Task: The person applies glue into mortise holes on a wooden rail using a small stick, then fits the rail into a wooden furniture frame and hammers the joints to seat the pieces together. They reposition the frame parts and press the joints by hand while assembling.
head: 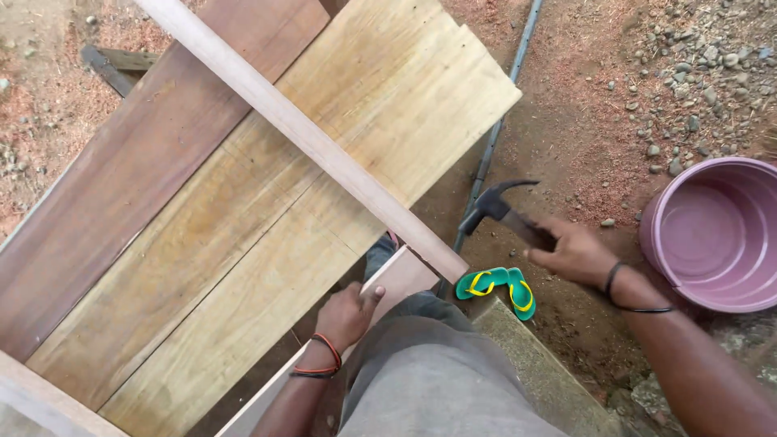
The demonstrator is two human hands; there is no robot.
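Presently: right hand (pixel 571 252) clamped on hammer (pixel 502 212) beside batten (pixel 307 133); left hand (pixel 346 314) pinching batten's frame (a glancing blow might bruise fingers).

Dark claw hammer (pixel 495 204) raised, gripped beside pale batten (pixel 307 133).

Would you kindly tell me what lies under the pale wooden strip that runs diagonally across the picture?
Under the pale strip lie wide yellowish planks and a darker reddish board. Whatever lies beneath those boards is covered and cannot be seen.
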